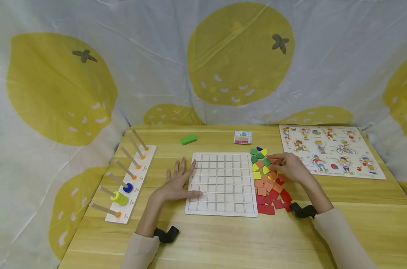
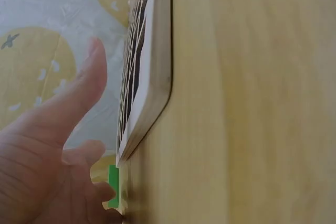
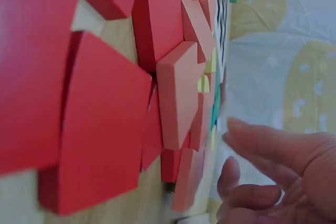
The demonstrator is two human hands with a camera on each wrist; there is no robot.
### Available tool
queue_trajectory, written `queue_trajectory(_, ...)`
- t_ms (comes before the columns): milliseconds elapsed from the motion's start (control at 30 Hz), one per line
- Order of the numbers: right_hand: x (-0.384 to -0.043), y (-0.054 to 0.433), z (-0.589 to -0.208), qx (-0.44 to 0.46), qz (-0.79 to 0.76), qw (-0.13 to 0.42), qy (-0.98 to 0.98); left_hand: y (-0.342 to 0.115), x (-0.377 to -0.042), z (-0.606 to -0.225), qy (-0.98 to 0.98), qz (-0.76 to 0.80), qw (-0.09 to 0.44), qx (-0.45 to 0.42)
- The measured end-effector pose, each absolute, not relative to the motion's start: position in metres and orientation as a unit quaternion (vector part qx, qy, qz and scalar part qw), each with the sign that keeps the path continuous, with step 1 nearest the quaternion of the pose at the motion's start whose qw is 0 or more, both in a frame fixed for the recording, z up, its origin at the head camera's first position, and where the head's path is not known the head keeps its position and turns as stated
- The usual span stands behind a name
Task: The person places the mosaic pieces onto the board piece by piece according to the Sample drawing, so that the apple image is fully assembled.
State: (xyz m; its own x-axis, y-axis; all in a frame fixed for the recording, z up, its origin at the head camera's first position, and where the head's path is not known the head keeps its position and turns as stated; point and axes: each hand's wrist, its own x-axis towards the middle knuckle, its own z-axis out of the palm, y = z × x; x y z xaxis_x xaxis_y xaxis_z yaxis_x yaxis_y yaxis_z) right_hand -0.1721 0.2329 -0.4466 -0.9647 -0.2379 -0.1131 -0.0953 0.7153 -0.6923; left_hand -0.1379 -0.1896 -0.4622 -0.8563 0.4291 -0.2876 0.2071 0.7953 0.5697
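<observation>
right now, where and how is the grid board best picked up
Probably by its near edge, coming from the front and pinching the rim from above and below. The grid board lies flat and that straight edge is uncovered, while loose tiles crowd its right edge and the left hand is over its left.

Free room before the grid board (image 1: 221,187); pegs (image 1: 124,169) obstruct farther left — tiles (image 1: 268,186) right.

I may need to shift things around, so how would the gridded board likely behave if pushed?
The gridded board is probably stiff, as its edge looks thick and straight. Lying flat on the table, it would likely slide rather than roll or tip. Pushed rightward, it might shove the coloured tiles crowding its right edge.
</observation>
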Motion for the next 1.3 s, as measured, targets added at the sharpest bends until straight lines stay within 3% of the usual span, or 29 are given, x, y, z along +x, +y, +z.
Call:
queue_trajectory(367, -0.188, 0.234, -0.448, -0.024, -0.356, 0.155, 0.921, -0.193, -0.140, -0.459, 0.923, 0.257, 0.214, 0.190)
queue_trajectory(1300, -0.202, 0.234, -0.454, -0.003, -0.368, 0.143, 0.919, -0.197, -0.141, -0.456, 0.928, 0.221, 0.234, 0.188)
